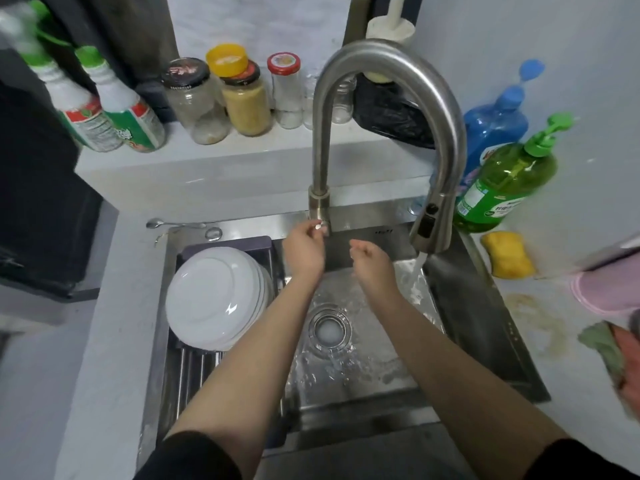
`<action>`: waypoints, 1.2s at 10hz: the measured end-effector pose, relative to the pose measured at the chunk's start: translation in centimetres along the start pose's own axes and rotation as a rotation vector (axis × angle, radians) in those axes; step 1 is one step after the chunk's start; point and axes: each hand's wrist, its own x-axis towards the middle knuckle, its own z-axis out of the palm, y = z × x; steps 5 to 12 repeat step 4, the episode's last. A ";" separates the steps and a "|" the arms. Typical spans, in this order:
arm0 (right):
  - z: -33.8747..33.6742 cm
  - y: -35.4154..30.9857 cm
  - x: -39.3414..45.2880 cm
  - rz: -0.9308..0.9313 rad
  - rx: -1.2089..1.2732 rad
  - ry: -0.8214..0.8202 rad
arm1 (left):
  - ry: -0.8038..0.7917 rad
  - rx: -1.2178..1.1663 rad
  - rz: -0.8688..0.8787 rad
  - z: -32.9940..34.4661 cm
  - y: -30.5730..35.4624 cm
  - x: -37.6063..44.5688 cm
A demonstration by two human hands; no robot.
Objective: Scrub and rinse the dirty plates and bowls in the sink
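Both forearms reach in from the near edge over the sink [485, 306]. Its wet floor around the drain [329, 329] holds no dishes that I can see. White plates and bowls [216, 299] sit stacked upside down on a rack just left of the left arm and look clean, so scrubbing and rinsing seem finished. Water [417, 271] runs from the tap spout [431, 226], just right of the right hand. What seems left is shutting it off. The left hand [304, 251] has its fingertips on the tap handle [320, 227], though I cannot tell whether they pinch it or only touch. The right hand [372, 259] hovers beside it, fingers loosely curled, holding nothing. A yellow sponge [507, 254] lies on the table beyond the spout.
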 end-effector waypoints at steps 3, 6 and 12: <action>0.3 -0.7 1.0 0.012 0.043 -0.049 | 0.034 0.026 0.039 0.5 1.6 1.6; 0.0 -1.1 0.5 -0.026 0.048 -0.075 | 0.011 0.064 0.013 0.5 1.8 2.6; 0.0 -1.1 0.5 -0.026 0.048 -0.075 | 0.011 0.064 0.013 0.5 1.8 2.6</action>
